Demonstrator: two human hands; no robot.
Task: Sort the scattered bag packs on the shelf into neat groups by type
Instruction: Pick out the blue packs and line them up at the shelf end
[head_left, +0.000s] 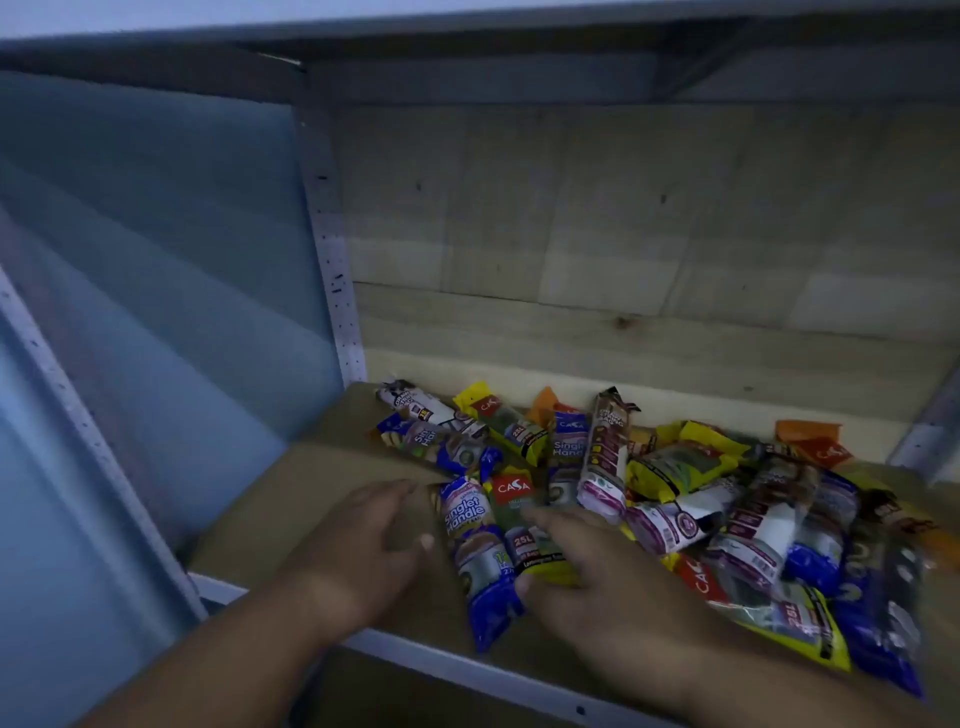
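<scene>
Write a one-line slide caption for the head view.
Both hands, left and right, reach into a mixed heap of bag packs on a shelf, the right on a yellow pack.

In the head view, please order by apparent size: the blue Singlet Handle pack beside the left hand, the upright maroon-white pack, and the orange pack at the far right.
1. Blue Singlet Handle pack, nearest the camera.
2. Maroon-white pack.
3. Orange pack, partly hidden.
</scene>
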